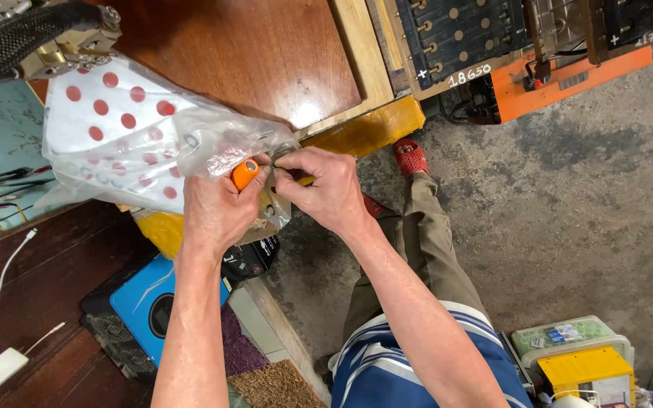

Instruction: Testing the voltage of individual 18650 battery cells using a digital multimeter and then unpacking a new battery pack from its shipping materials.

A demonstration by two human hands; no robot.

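Your left hand (217, 208) grips an orange roll (246, 173), a smooth short cylinder, at the open mouth of the clear plastic bag (213, 143). Your right hand (326, 189), just right of the roll, pinches a small metal part (285, 151) with fingers closed tight. The roll appears only partly out of the bag; separating the two remains. The bag is thin, crinkled and glossy. Behind it lies a white sheet with red dots (115, 128) on a polished wooden tabletop (266, 53).

Both hands raised together, fingertips meeting; left hand (217, 208) curled, gripping; right hand (326, 189) pinching; forearms converging.
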